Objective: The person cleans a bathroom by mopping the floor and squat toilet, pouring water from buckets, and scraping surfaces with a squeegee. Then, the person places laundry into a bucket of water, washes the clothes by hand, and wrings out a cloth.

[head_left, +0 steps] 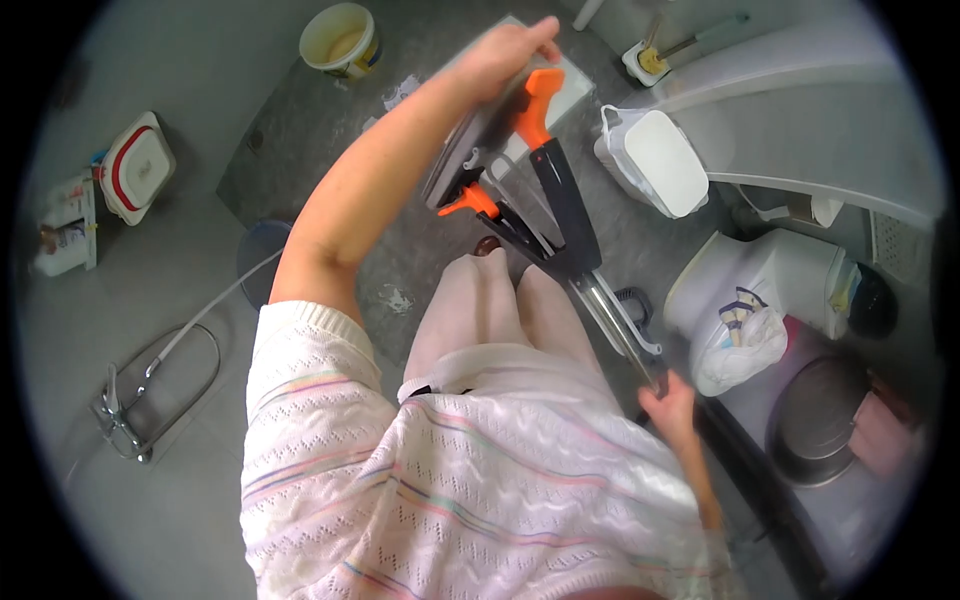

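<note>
A long tool with a metal pole (612, 318), black sleeves and orange handles (540, 105) slants across the front of my body. Low on the pole, my right hand (672, 405) is closed around it. My left hand (510, 55) reaches up at the top beside the upper orange handle, over the edge of a dark flat piece; its fingers are partly bent, and what they touch is hard to make out. A smaller orange clip (470, 202) sits on the tool below the handle. Behind it lies a white flat panel (570, 90).
A white bucket (338, 42) stands at the upper left. A lidded white bin (662, 165), a toilet brush holder (645, 65) and a stool with a plastic bag (745, 355) are right. A metal basin (825, 420) is lower right. A shower mixer (120, 415) is on the left.
</note>
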{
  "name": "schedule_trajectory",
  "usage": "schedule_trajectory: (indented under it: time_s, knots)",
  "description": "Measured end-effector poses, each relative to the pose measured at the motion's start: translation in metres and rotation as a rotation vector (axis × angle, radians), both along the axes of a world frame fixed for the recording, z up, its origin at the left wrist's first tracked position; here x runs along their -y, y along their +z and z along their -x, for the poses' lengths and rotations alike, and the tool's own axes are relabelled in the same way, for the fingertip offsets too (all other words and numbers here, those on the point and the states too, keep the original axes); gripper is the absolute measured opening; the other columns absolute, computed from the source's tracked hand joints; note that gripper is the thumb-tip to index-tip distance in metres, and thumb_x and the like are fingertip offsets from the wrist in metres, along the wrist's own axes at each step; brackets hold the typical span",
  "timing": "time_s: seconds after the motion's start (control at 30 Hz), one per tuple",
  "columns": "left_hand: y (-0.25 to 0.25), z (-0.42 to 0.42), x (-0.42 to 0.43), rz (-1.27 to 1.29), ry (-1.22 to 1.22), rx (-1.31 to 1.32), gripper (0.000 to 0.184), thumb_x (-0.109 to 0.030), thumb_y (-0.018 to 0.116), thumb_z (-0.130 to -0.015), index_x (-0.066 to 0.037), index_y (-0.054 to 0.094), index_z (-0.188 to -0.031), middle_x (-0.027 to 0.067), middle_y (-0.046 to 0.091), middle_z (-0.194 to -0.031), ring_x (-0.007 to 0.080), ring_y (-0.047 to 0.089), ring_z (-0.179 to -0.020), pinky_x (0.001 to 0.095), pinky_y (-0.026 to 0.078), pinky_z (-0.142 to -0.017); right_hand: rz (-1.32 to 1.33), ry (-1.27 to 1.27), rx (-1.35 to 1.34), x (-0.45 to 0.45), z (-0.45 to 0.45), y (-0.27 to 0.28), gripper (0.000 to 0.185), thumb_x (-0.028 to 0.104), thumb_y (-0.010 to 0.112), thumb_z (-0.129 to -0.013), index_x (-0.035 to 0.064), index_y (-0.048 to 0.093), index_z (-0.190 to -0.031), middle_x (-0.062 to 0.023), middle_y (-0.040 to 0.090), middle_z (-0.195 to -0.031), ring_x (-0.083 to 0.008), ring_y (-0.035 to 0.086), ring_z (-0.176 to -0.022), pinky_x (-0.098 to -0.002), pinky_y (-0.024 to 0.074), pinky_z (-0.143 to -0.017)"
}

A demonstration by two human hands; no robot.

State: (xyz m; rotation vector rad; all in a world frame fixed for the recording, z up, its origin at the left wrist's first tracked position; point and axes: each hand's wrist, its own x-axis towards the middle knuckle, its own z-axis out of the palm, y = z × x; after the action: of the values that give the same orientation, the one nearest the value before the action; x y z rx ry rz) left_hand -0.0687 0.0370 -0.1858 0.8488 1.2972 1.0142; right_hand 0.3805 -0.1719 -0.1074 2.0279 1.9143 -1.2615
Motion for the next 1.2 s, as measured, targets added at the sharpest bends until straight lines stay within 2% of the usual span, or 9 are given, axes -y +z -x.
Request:
schedule_trajectory:
  time_s: [0.03,0.1,0.2,0.33,0.53,0.73,0.87,0.93,1.2]
  knots:
    - [0.006,0.006,0.001,0.023,-0.018,0.214,0.038,-0.037,0.044,-0.088,-0.001,0.057,-0.088,0.0056,0.057,-0.080,0.0109,0.054,-0.074,0.0235,0.046,-0.067,0.008,-0.021,-0.025,0.000,0.000,0.001,0.022,0.013,0.066,-0.064,0.0022,0.047,-0.064,-0.0030,0.046,-0.050,-0.0052,0.038,-0.050,-0.0249,0.0381,-0.048]
    - [-0.010,0.028,0.002,0.002,-0.085,0.553,0.048,-0.039,0.037,-0.091,0.001,0.050,-0.114,0.0108,0.056,-0.109,0.0146,0.054,-0.098,0.0279,0.044,-0.083,0.044,-0.037,-0.065,0.002,-0.003,0.003,0.022,0.012,0.067,-0.065,0.0026,0.047,-0.063,-0.0008,0.047,-0.051,-0.0045,0.038,-0.050,-0.0238,0.0377,-0.048]
    - [-0.021,0.036,0.030,0.155,-0.149,0.254,0.046,-0.036,0.041,-0.090,0.003,0.050,-0.113,0.0103,0.057,-0.107,0.0153,0.055,-0.097,0.0283,0.044,-0.084,0.095,-0.066,-0.119,0.004,-0.009,0.002,0.022,0.010,0.067,-0.065,0.0039,0.046,-0.062,0.0047,0.046,-0.054,-0.0027,0.037,-0.052,-0.0209,0.0349,-0.047]
    - [-0.015,0.021,0.053,0.086,-0.114,0.474,0.034,-0.026,0.055,-0.084,0.001,0.055,-0.105,0.0079,0.061,-0.096,0.0113,0.059,-0.083,0.0234,0.048,-0.073,0.255,-0.142,-0.191,0.006,-0.018,-0.003,0.022,0.009,0.067,-0.066,0.0063,0.046,-0.063,0.0070,0.042,-0.056,-0.0022,0.036,-0.051,-0.0201,0.0317,-0.045]
    - [-0.024,0.003,0.046,0.138,0.019,0.206,0.026,-0.025,0.057,-0.082,-0.001,0.061,-0.092,0.0048,0.062,-0.080,0.0086,0.058,-0.066,0.0216,0.047,-0.060,0.560,-0.299,-0.227,-0.003,-0.007,0.014,0.018,0.004,0.064,-0.069,0.0086,0.047,-0.068,0.0079,0.038,-0.054,-0.0020,0.034,-0.042,-0.0193,0.0256,-0.038]
    - [-0.034,0.009,0.043,0.290,-0.107,0.125,0.034,-0.032,0.058,-0.078,-0.005,0.062,-0.098,0.0065,0.061,-0.088,0.0148,0.058,-0.076,0.0296,0.047,-0.065,0.688,-0.272,-0.288,-0.002,-0.008,0.020,0.013,0.003,0.061,-0.069,0.0063,0.049,-0.072,0.0029,0.044,-0.051,-0.0042,0.037,-0.039,-0.0193,0.0254,-0.036]
    - [-0.056,0.047,0.063,0.402,-0.103,-0.233,0.034,-0.033,0.053,-0.082,-0.008,0.058,-0.105,0.0018,0.061,-0.089,0.0102,0.058,-0.073,0.0240,0.045,-0.063,0.827,-0.384,-0.331,0.007,-0.005,0.012,0.013,0.005,0.061,-0.069,0.0069,0.049,-0.072,0.0024,0.044,-0.051,-0.0043,0.037,-0.038,-0.0192,0.0247,-0.034]
    - [-0.065,0.060,0.083,0.469,-0.052,-0.219,0.037,-0.035,0.053,-0.081,-0.009,0.056,-0.108,0.0022,0.060,-0.092,0.0109,0.058,-0.076,0.0250,0.045,-0.064,0.862,-0.506,-0.360,0.016,-0.007,0.002,0.016,0.004,0.060,-0.073,0.0062,0.045,-0.071,0.0007,0.041,-0.047,-0.0053,0.034,-0.035,-0.0205,0.0233,-0.032]
    - [-0.154,0.051,0.165,0.645,-0.043,-0.293,0.032,-0.033,0.056,-0.080,-0.007,0.058,-0.098,0.0022,0.060,-0.077,0.0121,0.056,-0.066,0.0283,0.041,-0.054,1.062,-0.694,-0.548,0.048,-0.025,-0.047,0.029,0.018,0.062,-0.076,0.0134,0.040,-0.057,0.0034,0.037,-0.045,-0.0064,0.034,-0.035,-0.0237,0.0249,-0.033]
